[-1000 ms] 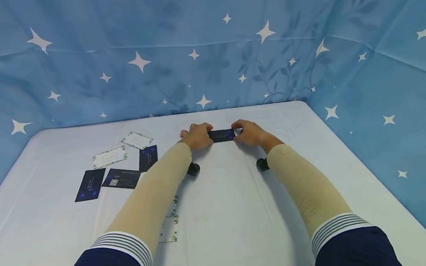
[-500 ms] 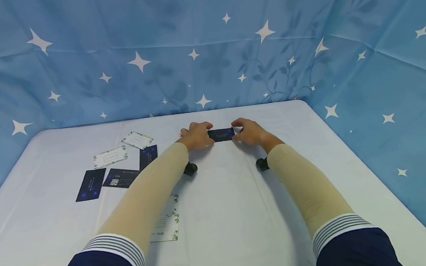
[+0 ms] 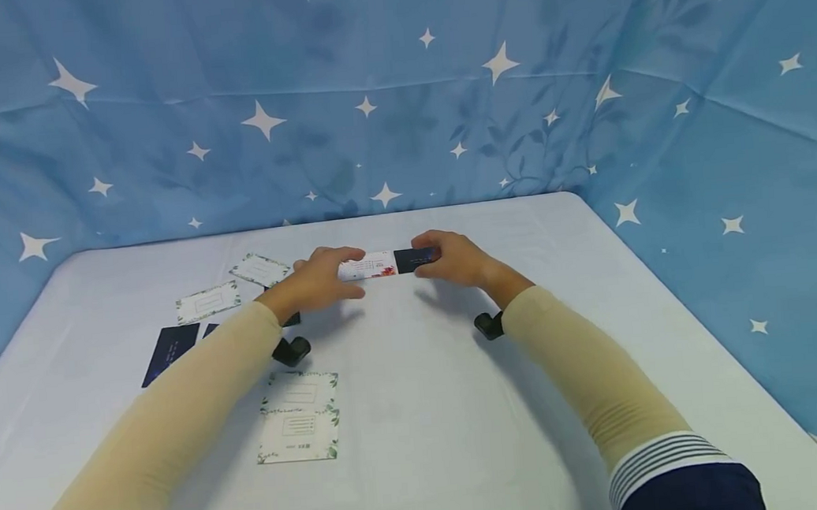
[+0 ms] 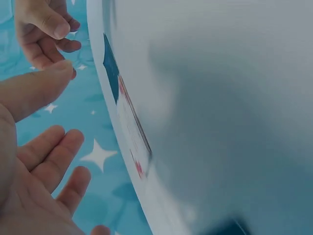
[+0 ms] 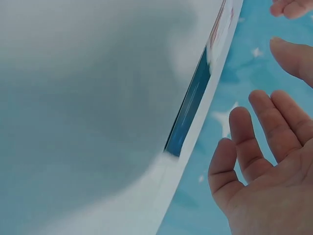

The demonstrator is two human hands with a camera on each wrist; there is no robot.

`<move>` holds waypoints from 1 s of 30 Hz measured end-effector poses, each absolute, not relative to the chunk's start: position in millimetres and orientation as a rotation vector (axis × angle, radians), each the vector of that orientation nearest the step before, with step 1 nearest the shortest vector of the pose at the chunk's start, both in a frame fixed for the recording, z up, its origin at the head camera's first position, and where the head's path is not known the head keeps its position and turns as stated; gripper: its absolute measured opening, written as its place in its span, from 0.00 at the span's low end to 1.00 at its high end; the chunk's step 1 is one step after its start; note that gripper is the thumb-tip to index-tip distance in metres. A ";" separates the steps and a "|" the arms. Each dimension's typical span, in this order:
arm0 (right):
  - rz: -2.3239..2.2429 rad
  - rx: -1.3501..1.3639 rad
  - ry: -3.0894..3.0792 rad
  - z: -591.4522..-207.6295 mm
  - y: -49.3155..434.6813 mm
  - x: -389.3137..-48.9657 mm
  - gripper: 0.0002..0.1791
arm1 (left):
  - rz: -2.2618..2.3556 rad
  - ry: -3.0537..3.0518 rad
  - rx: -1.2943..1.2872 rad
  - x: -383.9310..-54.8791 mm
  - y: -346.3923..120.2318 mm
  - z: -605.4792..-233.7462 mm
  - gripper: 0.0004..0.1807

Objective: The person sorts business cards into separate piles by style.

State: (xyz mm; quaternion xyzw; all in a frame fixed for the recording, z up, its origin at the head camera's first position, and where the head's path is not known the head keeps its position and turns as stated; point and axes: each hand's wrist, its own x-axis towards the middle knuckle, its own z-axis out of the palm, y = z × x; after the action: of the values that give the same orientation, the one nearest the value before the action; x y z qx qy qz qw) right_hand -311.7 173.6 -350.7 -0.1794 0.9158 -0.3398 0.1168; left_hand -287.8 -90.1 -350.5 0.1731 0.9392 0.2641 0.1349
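Observation:
A dark blue card (image 3: 412,259) lies end to end with a white card with red print (image 3: 370,265) near the far edge of the table. My right hand (image 3: 454,258) hovers at the dark card's right end, fingers spread and loosely bent. In the right wrist view that hand (image 5: 269,166) holds nothing, and the dark card (image 5: 190,107) lies apart from it. To the left of the white card is my left hand (image 3: 321,278), its thumb and fingers apart. The left wrist view shows this hand (image 4: 44,152) without anything in its grasp.
Two white leaf-bordered cards (image 3: 299,436) lie edge to edge nearer me. At the left are more leaf-bordered cards (image 3: 209,302) and a dark card (image 3: 171,352); my left forearm partly covers other dark cards. A blue star-printed curtain (image 3: 399,113) hangs behind the white table.
My left hand has let go of the dark card's left side and moved left, uncovering the white card with red print. My right hand has loosened from the dark card and shifted slightly left.

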 end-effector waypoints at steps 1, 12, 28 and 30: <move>-0.996 -0.547 2.672 -350.6 166.3 -309.9 0.32 | 0.767 2.720 0.501 -283.1 -98.9 -349.9 0.38; -0.948 -0.681 2.574 -363.4 91.3 -289.8 0.31 | 0.826 2.727 0.502 -254.0 -170.5 -355.8 0.36; -0.798 -0.881 2.428 -376.2 12.8 -267.6 0.33 | 0.831 2.722 0.363 -246.6 -212.1 -374.8 0.34; -0.763 -0.874 2.436 -375.7 11.2 -267.9 0.33 | 0.821 2.720 0.371 -245.3 -212.0 -374.2 0.34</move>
State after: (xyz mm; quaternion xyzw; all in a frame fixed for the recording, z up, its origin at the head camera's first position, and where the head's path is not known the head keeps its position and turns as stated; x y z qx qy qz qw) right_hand -267.9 11.2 -375.7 -0.3159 0.8807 -0.2759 0.2200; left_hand -245.3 -212.0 -374.2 0.1282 0.9403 0.2838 0.1376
